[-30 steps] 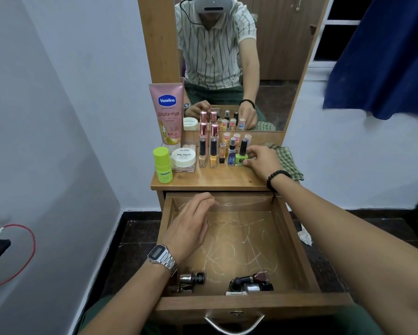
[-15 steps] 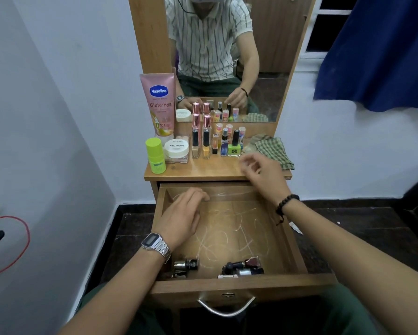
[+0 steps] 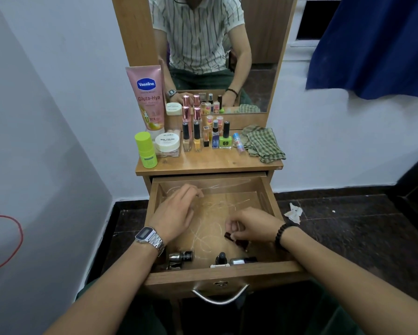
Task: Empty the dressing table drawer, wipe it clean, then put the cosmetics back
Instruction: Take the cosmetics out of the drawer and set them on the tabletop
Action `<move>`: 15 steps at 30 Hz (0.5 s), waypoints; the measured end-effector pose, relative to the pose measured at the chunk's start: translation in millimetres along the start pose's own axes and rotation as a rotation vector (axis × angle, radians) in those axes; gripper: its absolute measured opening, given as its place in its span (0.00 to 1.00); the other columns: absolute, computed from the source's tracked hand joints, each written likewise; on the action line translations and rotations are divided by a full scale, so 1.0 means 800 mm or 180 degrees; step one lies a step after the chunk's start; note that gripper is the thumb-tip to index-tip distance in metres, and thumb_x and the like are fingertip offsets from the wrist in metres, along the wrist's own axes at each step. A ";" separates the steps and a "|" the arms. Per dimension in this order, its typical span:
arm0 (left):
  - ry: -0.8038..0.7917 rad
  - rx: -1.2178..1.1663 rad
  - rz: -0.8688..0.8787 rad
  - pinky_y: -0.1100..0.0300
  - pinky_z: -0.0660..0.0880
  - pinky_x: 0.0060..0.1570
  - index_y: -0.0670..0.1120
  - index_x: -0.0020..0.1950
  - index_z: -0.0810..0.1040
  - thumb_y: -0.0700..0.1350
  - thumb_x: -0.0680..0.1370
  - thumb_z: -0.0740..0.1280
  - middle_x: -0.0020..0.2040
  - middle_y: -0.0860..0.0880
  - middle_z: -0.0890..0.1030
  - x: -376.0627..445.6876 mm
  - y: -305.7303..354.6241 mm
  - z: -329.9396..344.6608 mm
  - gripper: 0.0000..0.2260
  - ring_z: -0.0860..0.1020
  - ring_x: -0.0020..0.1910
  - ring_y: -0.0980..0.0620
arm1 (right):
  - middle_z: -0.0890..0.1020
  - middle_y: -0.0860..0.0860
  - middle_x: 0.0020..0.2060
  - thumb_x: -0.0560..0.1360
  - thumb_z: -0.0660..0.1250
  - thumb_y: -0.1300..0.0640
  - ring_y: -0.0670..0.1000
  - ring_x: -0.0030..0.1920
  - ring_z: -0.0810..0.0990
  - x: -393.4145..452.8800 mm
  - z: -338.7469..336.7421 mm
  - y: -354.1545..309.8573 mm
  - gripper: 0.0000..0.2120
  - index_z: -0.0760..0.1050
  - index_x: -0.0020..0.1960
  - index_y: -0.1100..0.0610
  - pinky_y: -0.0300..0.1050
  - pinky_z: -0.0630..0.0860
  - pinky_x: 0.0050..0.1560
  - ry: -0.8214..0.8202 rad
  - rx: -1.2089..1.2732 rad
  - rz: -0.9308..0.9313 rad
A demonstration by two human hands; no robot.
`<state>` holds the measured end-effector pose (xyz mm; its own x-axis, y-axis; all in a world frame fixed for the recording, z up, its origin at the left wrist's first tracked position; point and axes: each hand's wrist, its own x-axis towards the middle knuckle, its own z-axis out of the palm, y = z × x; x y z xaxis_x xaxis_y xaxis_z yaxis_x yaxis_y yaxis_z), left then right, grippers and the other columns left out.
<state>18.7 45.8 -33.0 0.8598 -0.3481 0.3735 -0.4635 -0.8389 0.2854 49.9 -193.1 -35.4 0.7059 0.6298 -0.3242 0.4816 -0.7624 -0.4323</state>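
A narrow wooden dressing counter [image 3: 209,163] stands against a pale wall with a mirror behind it, and its open wooden drawer [image 3: 217,274], floor streaked with white scribbles, juts toward the person. The right hand [image 3: 254,226] reaches into the drawer with its fingers [image 3: 232,224] curled onto a small dark red bottle [image 3: 235,239] lying near the middle of the drawer floor; the left hand [image 3: 176,211] hovers over the back left part, fingers loosely bent and holding nothing. Two items still lie along the front wall: a dark bottle with a silver cap [image 3: 181,257] at the left and a black-capped dark bottle [image 3: 232,260] at the centre. The counter already carries a tall pink lotion tube [image 3: 148,97], a lime green stick [image 3: 146,151], a white nail-polish jar [image 3: 168,142], a tight row of small upright polish bottles [image 3: 206,139] and a crumpled checked cloth [image 3: 263,143]. The grip looks like a fingertip pinch on a smooth bottle, so it could slip on the lift. The bigger risk is likely at the set-down: the upright bottles stand close together, and a nudge from the hand could topple several or roll one off the counter's edge.
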 end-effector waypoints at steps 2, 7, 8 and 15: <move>-0.0007 -0.0010 -0.0004 0.63 0.71 0.34 0.49 0.57 0.71 0.33 0.71 0.64 0.55 0.54 0.71 0.000 0.001 0.000 0.18 0.73 0.50 0.55 | 0.81 0.44 0.45 0.73 0.71 0.52 0.44 0.44 0.77 0.000 0.001 0.000 0.10 0.78 0.53 0.50 0.42 0.75 0.45 0.0192 -0.0069 0.0026; -0.0066 -0.0010 -0.0054 0.63 0.71 0.35 0.49 0.57 0.71 0.34 0.72 0.64 0.55 0.54 0.72 -0.002 0.000 0.003 0.17 0.66 0.45 0.60 | 0.79 0.42 0.42 0.72 0.71 0.52 0.47 0.45 0.78 0.004 0.015 0.001 0.10 0.76 0.53 0.47 0.45 0.77 0.45 0.0026 -0.0374 0.0113; -0.0091 -0.0017 -0.0063 0.61 0.72 0.36 0.49 0.57 0.71 0.34 0.72 0.64 0.55 0.54 0.72 -0.003 0.000 0.004 0.17 0.66 0.45 0.60 | 0.79 0.42 0.41 0.72 0.70 0.53 0.47 0.44 0.78 0.004 0.018 0.002 0.10 0.76 0.52 0.47 0.45 0.77 0.44 0.0027 -0.0380 0.0093; -0.0279 0.0038 0.0034 0.60 0.71 0.39 0.51 0.56 0.70 0.37 0.74 0.62 0.55 0.55 0.72 -0.005 -0.003 0.011 0.14 0.73 0.47 0.55 | 0.81 0.42 0.41 0.71 0.67 0.57 0.46 0.43 0.79 0.001 0.015 -0.004 0.11 0.75 0.52 0.46 0.45 0.76 0.43 0.0288 -0.0251 -0.0086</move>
<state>18.4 45.8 -42.6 0.8705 -0.3920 0.2977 -0.4708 -0.8396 0.2710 42.7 -188.1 -44.1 0.7343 0.6370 -0.2346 0.5380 -0.7569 -0.3711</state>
